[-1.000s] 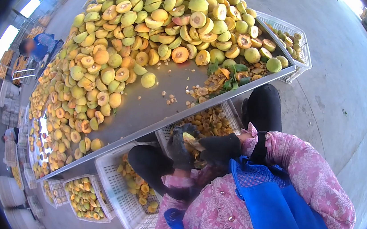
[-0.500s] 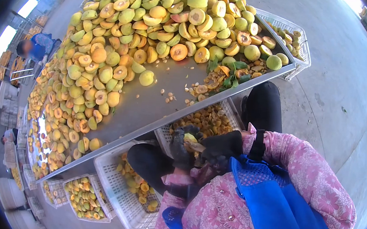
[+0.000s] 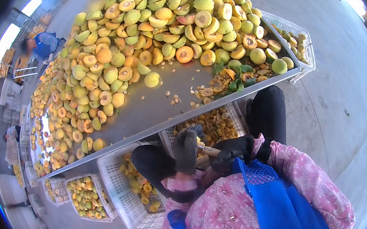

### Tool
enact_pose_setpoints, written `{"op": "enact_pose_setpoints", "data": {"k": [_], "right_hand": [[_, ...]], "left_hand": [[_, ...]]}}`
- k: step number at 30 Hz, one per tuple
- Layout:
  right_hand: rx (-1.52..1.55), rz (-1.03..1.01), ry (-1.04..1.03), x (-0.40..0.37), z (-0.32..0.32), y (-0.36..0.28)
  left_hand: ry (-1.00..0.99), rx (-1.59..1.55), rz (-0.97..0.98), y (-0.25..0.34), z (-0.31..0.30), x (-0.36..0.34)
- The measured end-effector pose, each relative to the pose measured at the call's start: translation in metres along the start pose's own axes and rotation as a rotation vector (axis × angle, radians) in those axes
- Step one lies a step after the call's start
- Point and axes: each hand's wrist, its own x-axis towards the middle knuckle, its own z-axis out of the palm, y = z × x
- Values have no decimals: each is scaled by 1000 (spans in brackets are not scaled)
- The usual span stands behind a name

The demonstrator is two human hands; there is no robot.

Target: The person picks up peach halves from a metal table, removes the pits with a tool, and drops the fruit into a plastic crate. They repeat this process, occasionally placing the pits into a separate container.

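In the head view, my left hand (image 3: 185, 149), in a dark dirty glove, is closed round a yellowish piece of fruit (image 3: 199, 141) that shows only in part. My right hand (image 3: 233, 152), in a black glove, grips the wooden handle of a tool (image 3: 209, 150), whose tip touches or nearly touches the fruit. Both hands are above a white crate (image 3: 168, 140) of fruit pieces (image 3: 218, 126), between my knees.
A metal table (image 3: 158, 96) bears a big heap of halved fruit (image 3: 108, 68), with loose pits and leaves. White crates (image 3: 112, 174) stand beneath its edge, another (image 3: 309, 49) beyond its right corner. Other people (image 3: 45, 46) are at the left and top.
My left hand has turned more upright and the fruit in it shows less. My right hand has drawn back slightly to the right, and the tool's handle is now visible. The view has shifted slightly.
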Motion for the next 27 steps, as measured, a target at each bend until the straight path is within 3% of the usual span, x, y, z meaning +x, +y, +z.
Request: {"op": "enact_pose_setpoints", "data": {"k": [3,5,6,7,8,9,10,12,13,15,18,19,22,24,25,26,27], "right_hand": [[187,243,-21,-9,-1,-6],[233,354,-24,-13,-6,-5],[229,349,-23,-13,-10,-1],[0,212,84,-10,-12,9],[-229,74,190,-7,-11,8],[128,591,424,5,-3,8],[127,586,424,7,-8,33],[-1015,380,-166,11,-31,109],[-1020,370,-162,12,-31,117],[-732,441,183,14,-28,127],[-596,511,90,5,-27,46],[-601,510,102,5,-31,56],[-466,557,290,-1,-36,109],[-331,487,375,-4,-38,124],[-330,489,379,-5,-39,128],[-298,445,389,-5,-38,130],[-265,400,396,-5,-38,123]], "left_hand": [[147,-40,120,8,-20,4],[284,595,537,18,-58,1],[329,684,610,13,-89,1],[350,-115,263,14,-120,0],[463,31,351,22,-141,-3],[573,295,183,30,-169,-9],[648,739,11,61,-163,-17],[738,1227,29,70,-177,-9],[743,1232,38,72,-180,3],[385,1117,333,72,-175,40],[260,950,195,88,-104,110],[208,977,162,79,-89,140],[325,1218,278,50,-45,205],[286,1331,89,40,-29,225],[305,1311,208,27,-34,235],[301,1311,208,31,-36,236],[144,981,96,38,-39,235]]}}
